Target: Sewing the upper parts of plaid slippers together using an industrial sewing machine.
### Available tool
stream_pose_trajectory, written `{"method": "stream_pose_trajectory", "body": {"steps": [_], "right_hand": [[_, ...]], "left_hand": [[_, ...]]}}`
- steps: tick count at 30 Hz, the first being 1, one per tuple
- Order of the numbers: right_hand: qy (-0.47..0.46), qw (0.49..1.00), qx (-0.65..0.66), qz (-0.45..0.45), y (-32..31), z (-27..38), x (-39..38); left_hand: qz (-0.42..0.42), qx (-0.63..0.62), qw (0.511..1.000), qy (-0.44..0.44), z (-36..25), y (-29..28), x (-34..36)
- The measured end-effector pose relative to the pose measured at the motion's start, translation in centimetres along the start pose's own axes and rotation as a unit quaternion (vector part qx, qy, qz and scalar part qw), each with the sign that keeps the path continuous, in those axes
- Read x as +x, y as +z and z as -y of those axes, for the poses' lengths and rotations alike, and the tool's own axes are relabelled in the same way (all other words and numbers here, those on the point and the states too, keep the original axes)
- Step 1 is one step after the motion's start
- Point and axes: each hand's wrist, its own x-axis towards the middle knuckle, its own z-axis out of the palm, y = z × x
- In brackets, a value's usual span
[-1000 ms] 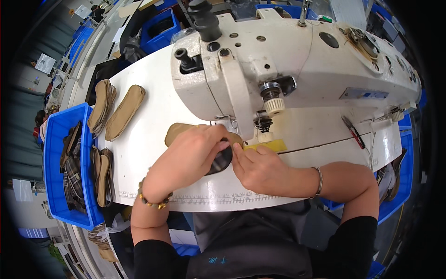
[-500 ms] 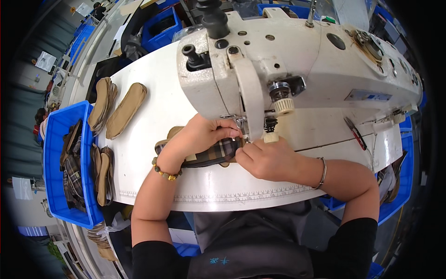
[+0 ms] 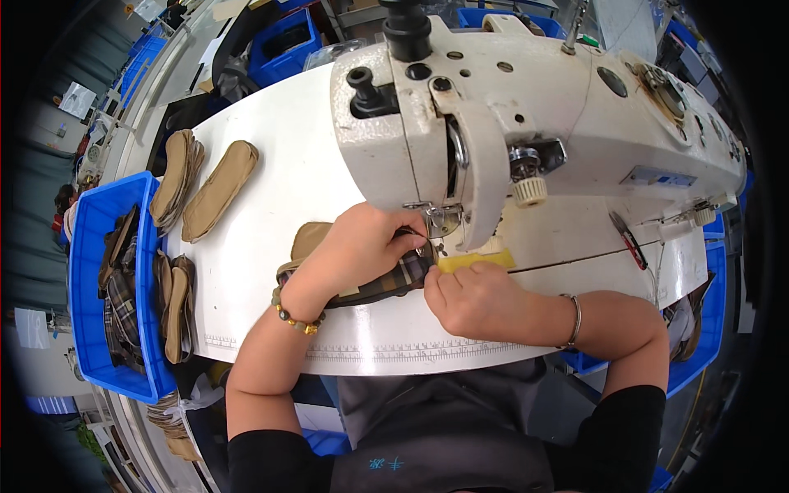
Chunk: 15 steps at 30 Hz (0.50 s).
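A plaid shoe piece with a dark edge lies under the presser foot of a white sewing machine, a tan sole piece beneath its left part. My left hand reaches over it, thumb and forefinger pinched on its edge beside the needle. My right hand has curled fingers gripping the right end of that piece, next to a yellow strip on the bed. Red-and-black thread snips lie to the right.
Tan sole pieces lie on the white table's left, beside more stacks. A blue bin of plaid pieces stands at the left edge, another bin at the right. More blue bins sit behind; a co-worker is at far left.
Since one second ago my left hand has moved up and right, and the plaid piece has moved into the needle area. My right hand rose, then shifted slightly down. The machine's head appears further right.
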Motion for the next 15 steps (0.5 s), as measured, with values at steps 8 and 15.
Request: {"method": "stream_pose_trajectory", "body": {"steps": [8,15], "right_hand": [[-0.007,0.999,-0.038,0.023,-0.45,0.62,-0.19],[-0.020,0.999,-0.040,-0.006,-0.35,0.81,-0.11]], "left_hand": [[-0.040,0.047,0.998,-0.008,-0.84,0.32,-0.24],[-0.050,0.064,0.997,0.004,-0.84,0.44,-0.36]]}}
